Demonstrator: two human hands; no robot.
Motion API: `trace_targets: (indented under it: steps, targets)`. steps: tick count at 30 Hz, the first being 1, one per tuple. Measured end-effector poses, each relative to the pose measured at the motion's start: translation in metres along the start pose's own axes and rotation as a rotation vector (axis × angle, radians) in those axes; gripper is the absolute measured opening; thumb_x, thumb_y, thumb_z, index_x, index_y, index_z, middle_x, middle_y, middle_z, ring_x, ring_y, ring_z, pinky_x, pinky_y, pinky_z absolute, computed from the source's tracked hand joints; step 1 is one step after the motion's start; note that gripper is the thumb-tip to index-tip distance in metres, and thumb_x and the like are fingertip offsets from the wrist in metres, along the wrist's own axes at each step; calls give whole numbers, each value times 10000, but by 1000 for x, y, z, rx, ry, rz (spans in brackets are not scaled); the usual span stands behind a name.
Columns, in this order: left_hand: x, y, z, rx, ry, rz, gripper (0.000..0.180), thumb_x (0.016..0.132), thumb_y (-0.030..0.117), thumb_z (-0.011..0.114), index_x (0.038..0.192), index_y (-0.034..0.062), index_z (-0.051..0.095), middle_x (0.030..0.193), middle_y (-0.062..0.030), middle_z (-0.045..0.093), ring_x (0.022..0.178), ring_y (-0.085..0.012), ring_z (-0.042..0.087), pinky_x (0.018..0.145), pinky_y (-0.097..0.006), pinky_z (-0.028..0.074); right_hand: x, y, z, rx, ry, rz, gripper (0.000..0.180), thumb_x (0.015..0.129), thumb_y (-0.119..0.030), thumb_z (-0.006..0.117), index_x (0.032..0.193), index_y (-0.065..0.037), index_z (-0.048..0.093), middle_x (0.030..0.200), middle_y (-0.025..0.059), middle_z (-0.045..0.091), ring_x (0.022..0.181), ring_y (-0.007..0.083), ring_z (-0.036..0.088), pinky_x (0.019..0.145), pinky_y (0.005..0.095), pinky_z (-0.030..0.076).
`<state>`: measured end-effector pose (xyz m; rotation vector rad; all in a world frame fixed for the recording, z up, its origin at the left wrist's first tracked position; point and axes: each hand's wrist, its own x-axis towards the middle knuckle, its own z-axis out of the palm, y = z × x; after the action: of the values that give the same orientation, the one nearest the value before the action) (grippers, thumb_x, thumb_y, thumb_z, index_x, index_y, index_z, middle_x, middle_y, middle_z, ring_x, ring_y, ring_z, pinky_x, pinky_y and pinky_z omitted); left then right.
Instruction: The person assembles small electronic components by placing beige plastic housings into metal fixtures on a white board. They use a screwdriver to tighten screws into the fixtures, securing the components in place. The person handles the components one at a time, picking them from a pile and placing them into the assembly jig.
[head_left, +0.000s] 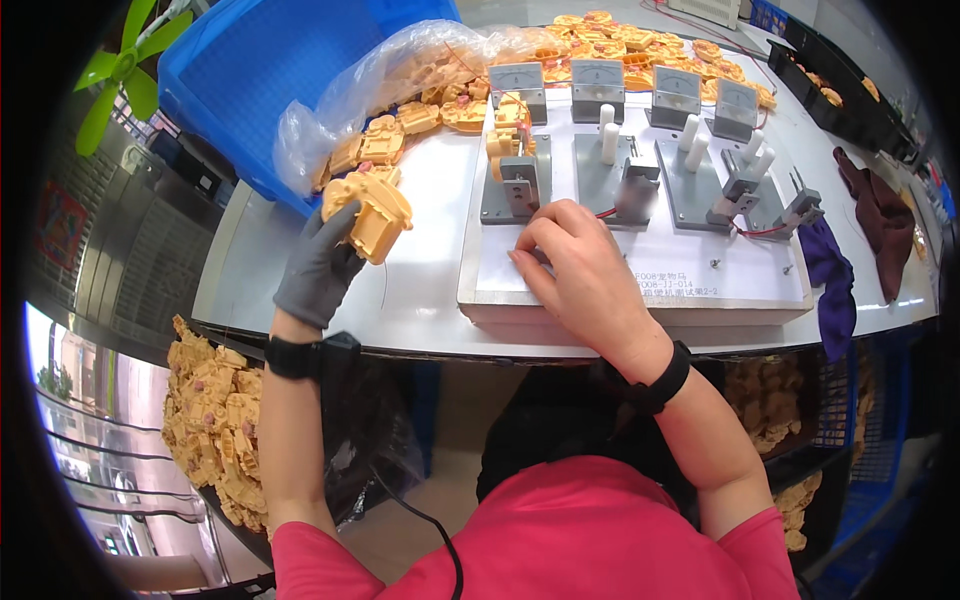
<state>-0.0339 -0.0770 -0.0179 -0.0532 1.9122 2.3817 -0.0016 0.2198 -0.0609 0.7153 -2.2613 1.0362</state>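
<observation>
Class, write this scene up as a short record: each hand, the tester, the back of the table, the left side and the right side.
Left hand: grey glove, holding a yellow part above the table
Right hand: bare, fingers curled, over the board; contact unclear
Tester: four meters in a row behind fixtures with white pegs
Back: many yellow parts
Left side: blue bin, green fan
Right side: purple cloth, brown cloth

Left hand (318, 268) partly hidden by yellow part (380, 215), gauge dials (597, 73) unreadably small, green fan (124, 68) clipped at top
</observation>
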Motion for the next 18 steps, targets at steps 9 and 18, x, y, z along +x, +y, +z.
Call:
trace_targets:
  steps: [9, 18]
  targets:
    - [-59, -33, 10, -378, 37, 79, 519, 906, 121, 686, 1364, 41, 454, 1331, -115, 535, 1217, -235, 539, 1071, -364, 453, 3, 2, 1, 174, -13, 76, 86, 901, -58, 596, 894, 12, 645, 937, 147, 598, 921, 334, 586, 846, 412, 478]
    - [-80, -38, 11, -450, 139, 87, 455, 994, 405, 546, 1310, 80, 512, 1182, -70, 622, 1025, -157, 642, 823, -289, 564, 4, -3, -4, 137, -98, 110, 94, 882, -88, 644, 894, 5, 656, 955, 134, 601, 929, 323, 587, 845, 408, 479]
